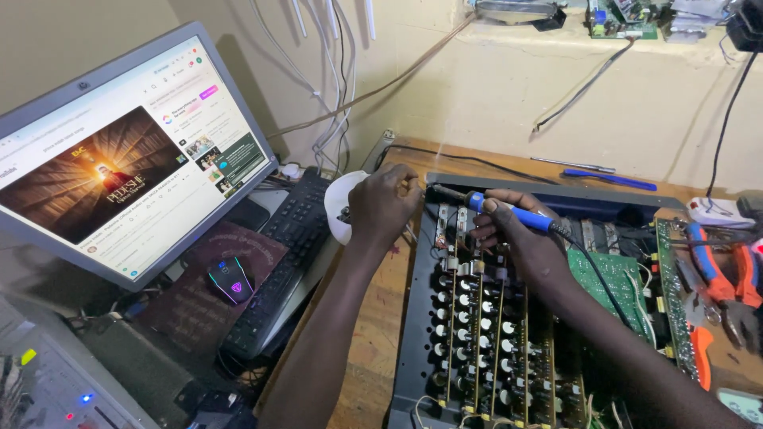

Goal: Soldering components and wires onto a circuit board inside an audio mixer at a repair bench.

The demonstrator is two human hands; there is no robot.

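My right hand (517,238) grips a blue-handled soldering iron (509,213), its dark tip pointing left over the top edge of an opened audio mixer (477,334) with rows of knobs and circuit strips. My left hand (384,202) hovers at the mixer's upper left corner, fingers pinched close to the iron's tip; what it pinches is too small to make out. Behind that hand lies a white round object (338,208).
A monitor (119,159) stands at left with a black keyboard (278,262) and a lit mouse (230,280). Orange-handled pliers (719,278) and green boards (612,282) lie at right. A blue pen (608,179) rests by the wall. Cables hang behind.
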